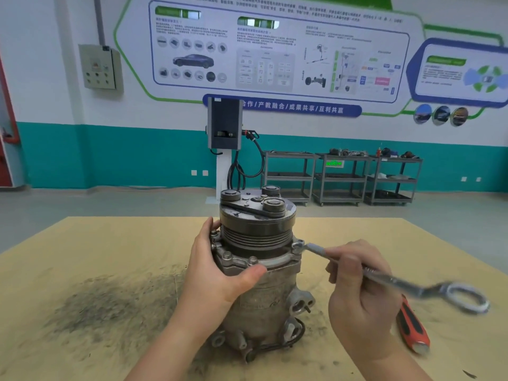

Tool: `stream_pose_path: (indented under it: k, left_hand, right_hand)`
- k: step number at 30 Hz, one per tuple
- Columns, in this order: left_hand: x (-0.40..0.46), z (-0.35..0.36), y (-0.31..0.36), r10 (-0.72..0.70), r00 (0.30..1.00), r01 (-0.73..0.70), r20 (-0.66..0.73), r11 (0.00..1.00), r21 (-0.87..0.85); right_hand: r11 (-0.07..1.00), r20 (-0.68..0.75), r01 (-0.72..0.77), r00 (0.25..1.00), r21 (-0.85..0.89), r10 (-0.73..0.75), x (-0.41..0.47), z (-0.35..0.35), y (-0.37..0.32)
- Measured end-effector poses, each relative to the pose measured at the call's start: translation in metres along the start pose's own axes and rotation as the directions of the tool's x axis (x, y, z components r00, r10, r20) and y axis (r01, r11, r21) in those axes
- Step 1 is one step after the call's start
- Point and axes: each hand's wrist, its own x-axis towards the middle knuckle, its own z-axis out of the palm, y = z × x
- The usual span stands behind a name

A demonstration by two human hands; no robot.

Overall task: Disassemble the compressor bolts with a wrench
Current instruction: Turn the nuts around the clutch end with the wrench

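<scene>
Dark grime patch [110, 301]: on the tan table [82, 243] at 8 o'clock of the compressor, well apart from the table's edges.

Left hand [214, 273]: fingers and thumb wrapped around the compressor's upper flange.

Compressor [261, 284]: upright at table centre, grey, dirty; grooved pulley above, bolts [227, 254] around the flange.

Wrench [384, 279]: small end seated on a flange bolt at 2 o'clock; shaft gripped by the right hand [360, 295]; ring end free, blurred.

Red-handled tool [412, 325]: lying at 4 o'clock, beneath the wrench.

Carts [341, 177]: at the far wall.
</scene>
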Motion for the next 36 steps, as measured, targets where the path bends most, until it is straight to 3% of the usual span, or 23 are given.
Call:
stream_pose_path:
  k: [1,3,5,7,15,25,28,31,34,36]
  left_hand:
    - [0.0,0.001,0.0,0.007,1.0,-0.007,-0.012,1.0,0.002]
    - [0.001,0.003,-0.001,0.02,0.999,-0.02,-0.034,1.0,0.005]
    - [0.003,0.003,-0.003,0.029,0.999,-0.029,-0.045,1.0,0.005]
    - [0.005,0.0,-0.005,0.022,0.999,-0.022,-0.032,1.0,-0.002]
    - [0.009,-0.004,-0.006,0.023,1.0,-0.023,0.008,1.0,-0.012]
    - [0.009,-0.003,-0.004,0.043,0.999,-0.043,0.009,0.999,-0.006]
    - [0.01,-0.003,-0.005,0.054,0.999,-0.054,0.001,0.998,-0.007]
    - [0.011,-0.002,-0.005,0.07,0.997,-0.07,-0.013,0.997,-0.015]
    - [0.011,-0.002,-0.006,0.077,0.997,-0.078,-0.028,0.997,-0.011]
    - [0.011,-0.002,-0.007,0.075,0.997,-0.075,-0.036,0.997,-0.011]
  right_hand:
    - [0.994,-0.063,-0.1,0.993,0.039,0.102,0.004,-0.001,-0.002]
    - [0.92,-0.196,-0.334,0.907,0.204,0.373,0.015,-0.003,-0.005]
    - [0.775,-0.159,-0.512,0.787,0.369,0.596,0.022,-0.006,-0.003]
    - [0.646,-0.06,-0.62,0.699,0.444,0.712,0.026,-0.005,0.001]
    - [0.346,0.253,-0.79,0.52,0.506,0.816,0.036,-0.013,0.014]
    - [0.208,0.416,-0.869,0.409,0.449,0.812,0.051,-0.008,0.029]
    - [0.263,0.355,-0.835,0.461,0.483,0.813,0.045,-0.005,0.03]
    - [0.522,0.103,-0.697,0.642,0.491,0.76,0.025,-0.002,0.02]
    - [0.83,-0.147,-0.449,0.844,0.332,0.515,0.002,0.005,0.004]
    - [0.936,-0.176,-0.306,0.926,0.175,0.335,-0.003,0.008,-0.003]
